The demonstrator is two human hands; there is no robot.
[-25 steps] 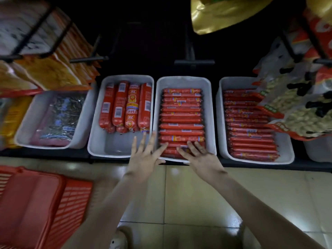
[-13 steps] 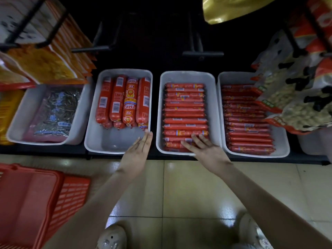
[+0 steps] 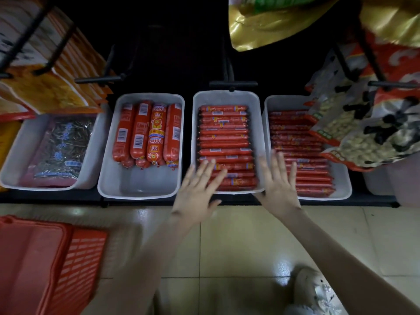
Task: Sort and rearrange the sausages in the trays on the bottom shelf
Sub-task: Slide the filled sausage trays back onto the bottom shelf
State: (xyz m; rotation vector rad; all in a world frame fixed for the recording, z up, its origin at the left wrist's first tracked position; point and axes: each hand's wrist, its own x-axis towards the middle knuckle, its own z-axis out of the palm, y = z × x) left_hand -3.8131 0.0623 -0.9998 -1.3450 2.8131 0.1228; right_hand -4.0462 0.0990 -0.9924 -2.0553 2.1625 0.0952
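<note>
Four white trays stand in a row on the bottom shelf point(image 3: 68, 201), and three of them hold red sausages. The middle tray point(image 3: 226, 96), at 12 o'clock in the view, is packed with thin sausages point(image 3: 223, 137) lying crosswise in a stack from its far wall to its near rim. The left hand point(image 3: 197, 189) is spread flat, fingers straight and slightly apart, over this tray's near left corner, its fingertips above the nearest rows. The right hand point(image 3: 279, 185) is likewise flat with straight fingers, over the seam where the middle tray meets the right tray point(image 3: 341, 196). Motion blur makes it hard to say whether either palm presses on the wrappers or just hovers above them. The right tray, at 2 o'clock from the right hand, carries more thin crosswise sausages point(image 3: 300, 155), partly covered at its far end by hanging snack bags point(image 3: 363, 133). At 10 o'clock from the left hand, the left sausage tray point(image 3: 136, 194) holds thick sausages point(image 3: 147, 133) laid lengthwise against its far wall, its near part bare. Further toward 9 o'clock, the fourth tray point(image 3: 13, 164) holds a dark packet point(image 3: 61, 146). A red basket point(image 3: 45, 264) sits on the tiled floor point(image 3: 238, 246) at 8 o'clock, and a shoe point(image 3: 316, 289) shows at 5 o'clock.
</note>
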